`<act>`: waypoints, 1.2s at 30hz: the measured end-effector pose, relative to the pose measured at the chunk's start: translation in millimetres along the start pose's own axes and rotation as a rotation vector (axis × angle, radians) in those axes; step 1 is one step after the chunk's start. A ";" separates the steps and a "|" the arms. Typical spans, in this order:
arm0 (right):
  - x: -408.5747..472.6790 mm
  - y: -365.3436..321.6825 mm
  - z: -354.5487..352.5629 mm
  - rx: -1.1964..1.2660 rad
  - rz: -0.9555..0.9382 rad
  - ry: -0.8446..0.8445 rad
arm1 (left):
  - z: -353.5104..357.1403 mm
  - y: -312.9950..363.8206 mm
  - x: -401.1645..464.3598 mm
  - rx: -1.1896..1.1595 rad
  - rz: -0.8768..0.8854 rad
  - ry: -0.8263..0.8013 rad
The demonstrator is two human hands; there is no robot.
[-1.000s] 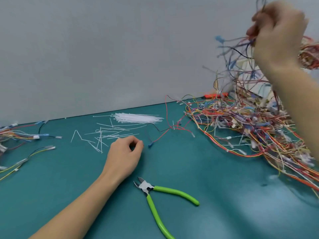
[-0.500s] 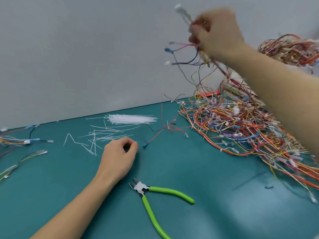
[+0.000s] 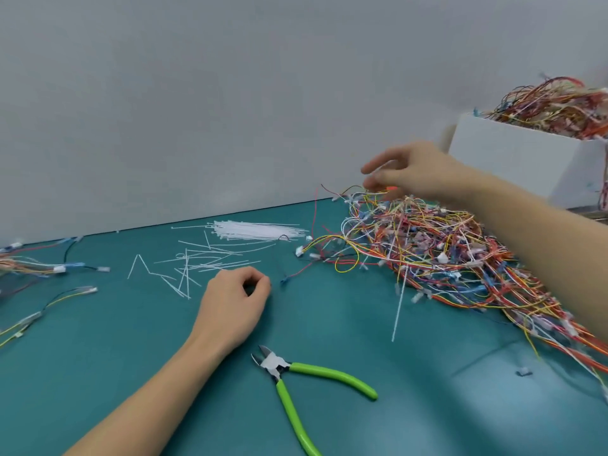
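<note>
Where the teal table (image 3: pixel 427 406) meets the grey wall (image 3: pixel 197 93), a broad tangle of red, orange, yellow and blue wires (image 3: pixel 444 258) with white connectors spreads over the right half of the surface, from the far edge to the near right corner. A white box (image 3: pixel 513 159) stands behind it at the far right, heaped with more wires (image 3: pixel 559 106). The right hand (image 3: pixel 424 172) hovers just above the far left crest of the tangle, fingers spread apart and blurred, closed on nothing that can be made out; the topmost strands lie directly below its fingertips, close to them, though whether they touch cannot be told. The left hand (image 3: pixel 233 304) rests on the table well to the left of the pile, fingers curled, thumb tip meeting forefinger; whether a thin strand is pinched there cannot be told. A blue-tipped wire (image 3: pixel 284 280) ends just to the right of that hand. Green-handled cutters (image 3: pixel 289 370) lie near its wrist, handles spread apart, blades pointing far and left. A neat bundle of white cable ties (image 3: pixel 256 230) lies beyond the left hand by the wall, with loose ties (image 3: pixel 197 261) scattered between the bundle and the hand. Short wired connectors (image 3: pixel 49 268) lie at the far left edge. One white tie (image 3: pixel 398 311) sticks out of the near left side of the pile, and a small loose connector (image 3: pixel 523 372) sits alone near the right.
</note>
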State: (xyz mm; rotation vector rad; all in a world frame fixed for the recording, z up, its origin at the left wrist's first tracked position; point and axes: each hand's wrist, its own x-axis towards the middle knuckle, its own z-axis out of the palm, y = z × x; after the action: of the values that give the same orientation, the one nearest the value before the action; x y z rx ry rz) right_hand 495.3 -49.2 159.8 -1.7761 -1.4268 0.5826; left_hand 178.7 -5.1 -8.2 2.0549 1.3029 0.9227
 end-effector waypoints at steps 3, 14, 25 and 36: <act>-10.5 11.7 0.2 -0.130 -0.005 0.126 | -0.7 0.4 -0.7 0.008 0.002 -0.007; -80.5 40.8 60.8 -1.104 -0.300 -0.004 | -2.3 5.8 -3.2 0.034 0.009 -0.017; -57.6 42.3 91.6 -1.016 0.024 0.134 | -4.2 8.4 -3.7 0.086 0.035 -0.029; -36.9 23.3 96.2 -0.987 0.101 0.054 | -4.5 6.5 -3.0 0.055 0.032 -0.037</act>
State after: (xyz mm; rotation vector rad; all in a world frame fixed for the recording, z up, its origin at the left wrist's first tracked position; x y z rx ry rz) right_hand 427.4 -59.3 79.5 -2.5822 -1.7364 -0.1980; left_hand 177.9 -10.0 -1.4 2.1303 1.2928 0.8683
